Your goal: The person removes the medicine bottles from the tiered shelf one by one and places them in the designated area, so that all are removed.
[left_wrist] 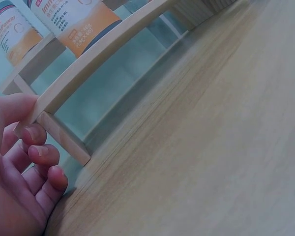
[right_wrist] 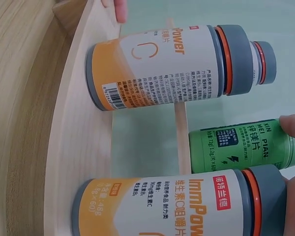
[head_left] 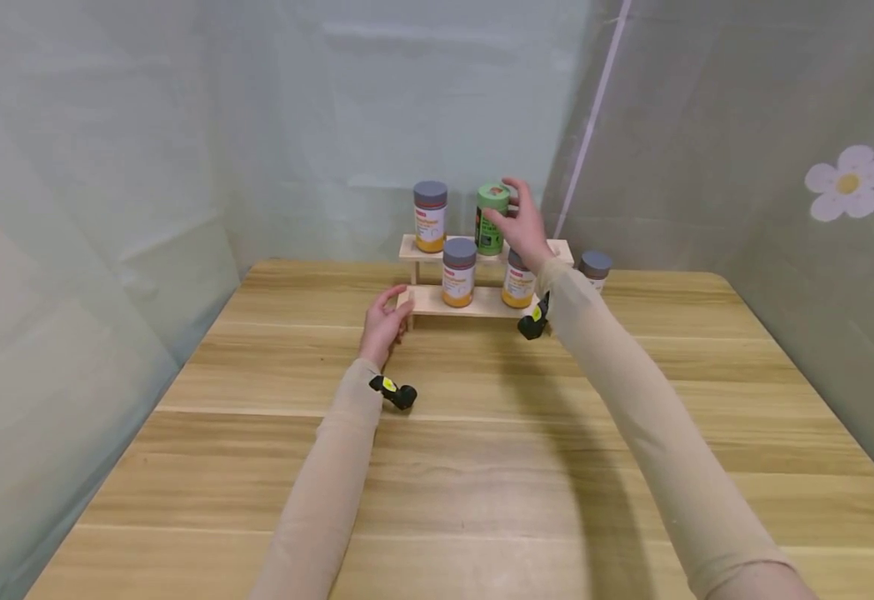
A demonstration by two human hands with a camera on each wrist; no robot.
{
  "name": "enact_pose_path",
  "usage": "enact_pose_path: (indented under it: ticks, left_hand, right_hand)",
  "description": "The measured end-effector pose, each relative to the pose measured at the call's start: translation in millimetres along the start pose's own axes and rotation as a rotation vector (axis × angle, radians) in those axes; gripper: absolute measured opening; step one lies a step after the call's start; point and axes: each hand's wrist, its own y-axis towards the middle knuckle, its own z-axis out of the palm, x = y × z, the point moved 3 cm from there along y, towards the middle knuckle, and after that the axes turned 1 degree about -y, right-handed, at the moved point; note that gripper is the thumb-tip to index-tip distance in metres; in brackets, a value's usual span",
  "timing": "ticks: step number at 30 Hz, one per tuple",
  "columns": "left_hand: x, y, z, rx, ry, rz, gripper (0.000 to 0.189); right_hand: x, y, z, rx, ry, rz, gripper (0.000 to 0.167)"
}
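Green bottle (head_left: 490, 233) stands upright, long axis vertical, at the upper shelf (head_left: 407, 248), right of the middle. My right hand (head_left: 528, 225) is the nearer one by far: it comes in from the bottle's right, thumb across the front and fingers round the right side near the cap, closed on it. Whether the base bears on the board or sits just above it, I can't tell.

My left hand (head_left: 382, 325) is low and to the left, well apart from the bottle, pinching the left end of the lower shelf (head_left: 427, 302), thumb on top and fingers curled beneath.

The relation that matters: the bottle lies to the left of my right palm, behind the lower right-hand orange-and-white bottle (head_left: 517, 287) (my wrist partly covers that one from above). Any shift would have to clear its grey cap.
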Motion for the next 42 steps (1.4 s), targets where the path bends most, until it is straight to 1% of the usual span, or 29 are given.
enact_pose_path:
  ticks: [6,10,18,26,35,38,42]
  left_hand:
    - [-3.0,0.3,-1.4,-0.009,0.011,0.012,0.042]
    - [-4.0,0.0,-2.3,-0.003,0.019,0.011,0.042]
    - [-4.0,-1.6,-3.4,-0.014,0.011,0.012,0.041]
    - [-1.4,-1.5,-5.3,-0.006,0.014,0.012,0.043]
    - [0.3,-1.3,-7.4,-0.01,-0.004,0.017,0.042]
    - [0.8,-0.8,-7.4,-0.012,-0.006,0.013,0.042]
    - [1.4,0.3,-7.0,-0.016,-0.006,0.012,0.042]
  right_hand:
    - [3.5,-1.8,0.0,-0.001,-0.034,-0.02,0.063]
    - [4.1,-2.4,0.5,0.002,-0.055,-0.01,0.064]
    - [6.3,-2.9,2.5,0.06,-0.089,-0.012,0.066]
    - [2.5,-3.6,3.9,0.066,-0.093,0.0,0.065]
    - [1.2,-3.8,4.9,0.038,-0.073,-0.021,0.064]
    - [1.1,-4.5,4.4,0.027,-0.05,-0.027,0.063]
    - [1.8,-4.8,3.1,0.024,-0.007,-0.012,0.063]
